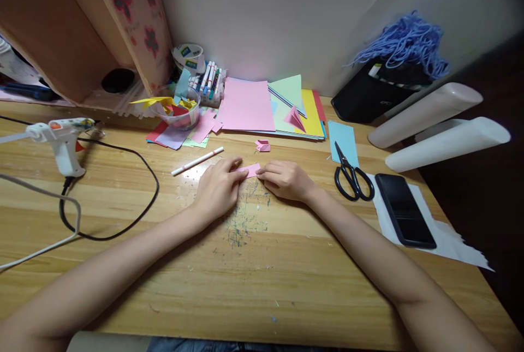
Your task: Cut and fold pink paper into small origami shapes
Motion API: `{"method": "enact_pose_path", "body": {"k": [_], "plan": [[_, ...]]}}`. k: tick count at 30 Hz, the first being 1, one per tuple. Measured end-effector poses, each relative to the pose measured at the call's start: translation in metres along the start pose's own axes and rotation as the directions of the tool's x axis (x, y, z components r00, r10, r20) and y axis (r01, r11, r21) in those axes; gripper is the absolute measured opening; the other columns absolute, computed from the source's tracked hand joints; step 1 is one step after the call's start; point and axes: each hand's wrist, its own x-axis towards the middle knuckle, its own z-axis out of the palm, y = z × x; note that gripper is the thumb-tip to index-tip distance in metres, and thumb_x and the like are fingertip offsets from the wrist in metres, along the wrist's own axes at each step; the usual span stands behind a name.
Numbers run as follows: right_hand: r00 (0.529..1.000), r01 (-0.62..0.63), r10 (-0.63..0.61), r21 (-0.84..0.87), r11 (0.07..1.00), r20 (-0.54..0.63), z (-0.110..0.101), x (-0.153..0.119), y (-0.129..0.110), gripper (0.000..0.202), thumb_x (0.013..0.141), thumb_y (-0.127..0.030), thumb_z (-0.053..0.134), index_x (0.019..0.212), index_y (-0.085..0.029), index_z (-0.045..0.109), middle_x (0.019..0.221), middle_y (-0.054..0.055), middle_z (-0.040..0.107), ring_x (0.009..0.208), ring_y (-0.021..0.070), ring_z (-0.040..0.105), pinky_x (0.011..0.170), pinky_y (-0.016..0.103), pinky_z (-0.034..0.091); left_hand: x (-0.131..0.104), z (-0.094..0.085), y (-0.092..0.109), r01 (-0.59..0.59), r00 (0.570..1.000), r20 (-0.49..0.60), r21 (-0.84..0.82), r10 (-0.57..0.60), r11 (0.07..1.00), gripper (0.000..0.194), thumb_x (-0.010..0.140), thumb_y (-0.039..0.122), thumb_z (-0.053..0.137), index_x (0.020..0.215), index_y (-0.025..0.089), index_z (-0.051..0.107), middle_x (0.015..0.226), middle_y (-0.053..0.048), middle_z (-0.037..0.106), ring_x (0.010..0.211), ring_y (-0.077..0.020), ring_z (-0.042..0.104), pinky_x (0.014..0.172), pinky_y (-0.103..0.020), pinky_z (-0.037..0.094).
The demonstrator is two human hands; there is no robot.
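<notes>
A small strip of pink paper [251, 170] lies on the wooden table between my two hands. The fingers of my left hand [219, 185] are closed on its left end, thumb on top. At its right end, the fingertips of my right hand [284, 178] pinch the paper. Just beyond it sits a small folded pink paper piece [263, 145]. A white marker [197, 161] lies slantwise beyond my left hand.
Black scissors [351, 177] and a phone [405, 210] lie at the right, near white paper rolls [426, 114]. A glue gun [63, 144] with looping cords stands left. Coloured paper sheets [248, 103] and a plastic tub of scraps [180, 109] are at the back.
</notes>
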Motion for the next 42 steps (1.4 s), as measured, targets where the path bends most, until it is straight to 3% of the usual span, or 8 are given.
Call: {"method": "enact_pose_path", "body": {"k": [7,14,17,23,29,33,38,42], "plan": [[0.994,-0.1,0.102,0.059,0.993,-0.036,0.007,-0.001,0.0,0.017,0.085,-0.02,0.05,0.096,-0.019,0.063,0.092,0.005,0.068,0.082,0.0168,0.059,0.069,0.03,0.046,-0.001,0.003,0.0,-0.032,0.998,-0.047,-0.026,0.031,0.999,0.02,0.084,0.025,0.05,0.097,0.019,0.065,0.119,-0.008,0.057,0.105,-0.0233,0.053,0.087,-0.041,0.042],[0.984,-0.17,0.171,0.025,0.985,-0.053,0.01,0.002,-0.004,0.014,0.085,-0.021,0.05,0.083,-0.019,0.064,0.084,0.006,0.066,0.078,0.0172,0.057,0.066,0.029,0.045,0.002,0.008,-0.003,-0.076,0.993,-0.094,0.01,0.077,0.997,0.018,0.088,0.023,0.047,0.087,0.018,0.064,0.109,-0.007,0.062,0.098,-0.0206,0.055,0.081,-0.037,0.043],[0.967,-0.226,0.239,0.136,0.965,-0.084,0.008,0.004,-0.011,0.01,0.084,-0.021,0.051,0.082,-0.019,0.061,0.082,0.006,0.064,0.077,0.0174,0.056,0.068,0.03,0.044,0.001,0.007,-0.002,-0.091,0.989,-0.117,-0.007,0.089,0.996,0.015,0.087,0.021,0.047,0.084,0.016,0.061,0.104,-0.007,0.063,0.093,-0.0197,0.055,0.081,-0.036,0.042],[0.86,-0.397,0.509,0.591,0.703,-0.027,0.004,0.009,-0.023,0.007,0.084,-0.023,0.051,0.082,-0.02,0.056,0.079,0.003,0.058,0.073,0.0142,0.055,0.066,0.028,0.046,0.0,0.002,0.001,-0.048,0.994,-0.11,-0.223,0.024,0.974,0.008,0.086,0.021,0.044,0.082,0.016,0.05,0.083,-0.005,0.057,0.078,-0.0166,0.051,0.071,-0.03,0.041],[0.808,-0.464,0.584,0.701,0.542,0.083,0.009,0.007,-0.024,0.009,0.085,-0.028,0.051,0.086,-0.02,0.056,0.08,0.002,0.059,0.071,0.0131,0.056,0.065,0.026,0.047,0.0,0.0,-0.001,0.15,0.988,0.046,-0.434,-0.144,0.888,0.016,0.09,0.027,0.037,0.081,0.018,0.047,0.075,0.0,0.053,0.068,-0.0127,0.049,0.064,-0.025,0.038],[0.806,-0.464,0.587,0.689,0.557,0.068,0.008,0.007,-0.025,0.013,0.083,-0.027,0.053,0.095,-0.021,0.055,0.084,0.003,0.061,0.073,0.0134,0.058,0.066,0.026,0.047,0.002,-0.002,-0.001,0.198,0.98,0.106,-0.508,-0.168,0.838,0.018,0.089,0.029,0.04,0.082,0.017,0.05,0.077,0.0,0.056,0.07,-0.0127,0.05,0.065,-0.024,0.037],[0.836,-0.448,0.548,0.614,0.65,0.031,0.004,0.009,-0.027,0.01,0.082,-0.021,0.053,0.09,-0.02,0.06,0.083,0.003,0.063,0.073,0.0137,0.057,0.067,0.027,0.047,0.004,-0.003,-0.002,0.208,0.978,0.144,-0.575,-0.152,0.791,0.02,0.088,0.029,0.04,0.084,0.016,0.055,0.079,-0.001,0.059,0.074,-0.0139,0.053,0.069,-0.025,0.04],[0.824,-0.472,0.565,0.598,0.647,0.04,0.004,0.007,-0.026,0.011,0.083,-0.021,0.052,0.089,-0.019,0.061,0.083,0.004,0.063,0.072,0.014,0.058,0.066,0.027,0.047,0.003,-0.003,-0.003,0.212,0.976,0.168,-0.626,-0.137,0.75,0.02,0.088,0.025,0.041,0.089,0.016,0.058,0.086,-0.004,0.062,0.08,-0.0151,0.056,0.071,-0.026,0.042]]}}
